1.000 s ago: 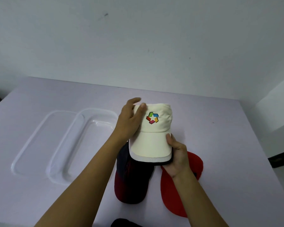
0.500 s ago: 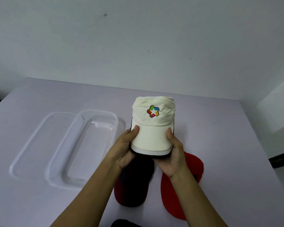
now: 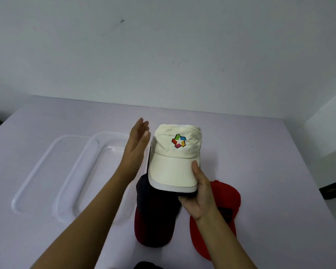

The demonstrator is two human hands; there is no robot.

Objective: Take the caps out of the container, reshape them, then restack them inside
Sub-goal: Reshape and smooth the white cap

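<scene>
A bare indoor room is suggested — only a lilac table (image 3: pixel 260 152) set against a plain white wall (image 3: pixel 163 55).

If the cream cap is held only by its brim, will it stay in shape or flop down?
The cream cap probably keeps its shape: its brim looks flat and stiff in the right hand. The creased crown seems soft, likely dents easily. It seems light, since one hand carries it.
</scene>
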